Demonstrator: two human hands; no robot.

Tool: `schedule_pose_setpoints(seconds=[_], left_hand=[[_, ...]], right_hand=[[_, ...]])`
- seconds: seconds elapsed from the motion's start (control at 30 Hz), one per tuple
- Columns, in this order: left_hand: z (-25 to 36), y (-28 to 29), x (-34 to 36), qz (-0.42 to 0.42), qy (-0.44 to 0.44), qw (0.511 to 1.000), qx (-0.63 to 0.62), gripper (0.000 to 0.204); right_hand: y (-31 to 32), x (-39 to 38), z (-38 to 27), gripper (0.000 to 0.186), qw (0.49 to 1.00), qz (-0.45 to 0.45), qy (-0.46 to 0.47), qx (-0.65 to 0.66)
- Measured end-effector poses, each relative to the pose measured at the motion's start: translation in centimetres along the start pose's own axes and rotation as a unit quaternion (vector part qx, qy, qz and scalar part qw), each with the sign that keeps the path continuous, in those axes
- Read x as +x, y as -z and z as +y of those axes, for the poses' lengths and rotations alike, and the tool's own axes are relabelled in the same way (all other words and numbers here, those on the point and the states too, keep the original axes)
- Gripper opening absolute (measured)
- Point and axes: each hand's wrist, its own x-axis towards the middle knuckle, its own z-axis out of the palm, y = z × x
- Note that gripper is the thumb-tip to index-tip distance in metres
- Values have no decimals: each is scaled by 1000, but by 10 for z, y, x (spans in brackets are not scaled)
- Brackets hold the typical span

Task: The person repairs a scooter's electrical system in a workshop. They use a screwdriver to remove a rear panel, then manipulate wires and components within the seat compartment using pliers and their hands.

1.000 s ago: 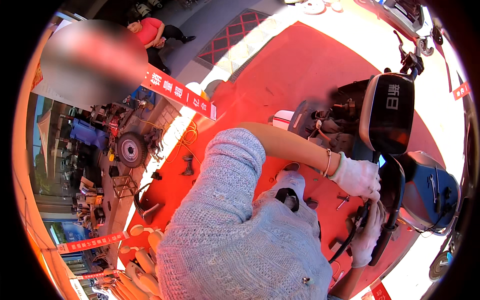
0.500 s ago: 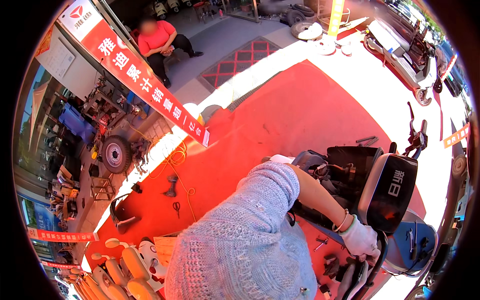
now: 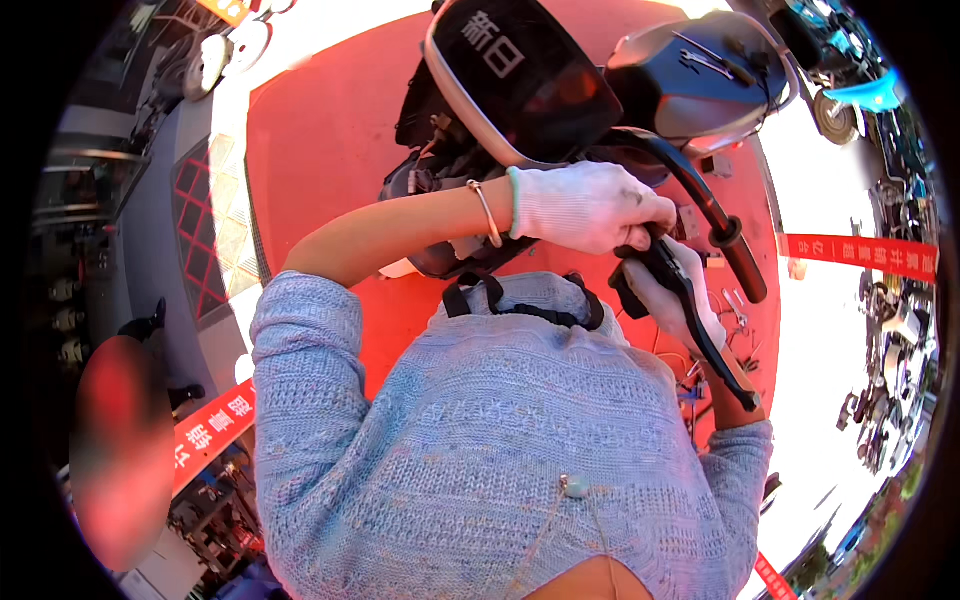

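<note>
My left hand [image 3: 590, 207], in a white knit glove with dark-stained fingertips, pinches the upper end of a black brake lever [image 3: 688, 300]. Behind that lever is my right hand [image 3: 672, 292], also gloved, closed around its middle; some of its fingers are hidden. From here I cannot tell whether the lever is fixed to the scooter. Just beyond my hands, the black scooter handlebar [image 3: 695, 185] curves down to its grip. A glossy black front panel [image 3: 525, 80] with a silver rim stands to the left of it.
A wrench [image 3: 705, 64] and other tools lie on a rounded blue-grey scooter part [image 3: 670, 108]. Loose tools [image 3: 735, 308] lie on the red mat [image 3: 320, 130] at the right. Exposed scooter innards [image 3: 425, 175] sit left of my forearm. Parked scooters [image 3: 890, 320] line the far right.
My view has swung round, so the scooter and both hands now appear higher and nearer the middle. Both hands stay close together beside the handlebar, and the lever shows more fully.
</note>
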Motion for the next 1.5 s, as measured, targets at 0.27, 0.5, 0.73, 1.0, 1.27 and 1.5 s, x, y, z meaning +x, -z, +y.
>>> schedule_pose_setpoints(seconds=[0.27,0.5,0.73,1.0,1.27,1.5], left_hand=[[-8,-7,24,-105,28,994,-27,16],[-16,-8,15,-81,-25,995,-54,15],[-32,-18,6,-40,-114,992,-36,20],[-39,-17,3,-36,-130,991,11,16],[-31,-22,5,-29,-99,994,27,11],[-11,-33,16,-47,-60,997,14,9]], right_hand=[[-4,-14,-1,17,994,53,-65,65],[-5,-19,-3,16,991,64,-39,109],[1,-27,-6,16,995,59,-54,52],[10,-35,-1,14,998,49,9,-32],[17,-39,25,17,938,83,204,-268],[23,-36,22,20,945,50,195,-258]])
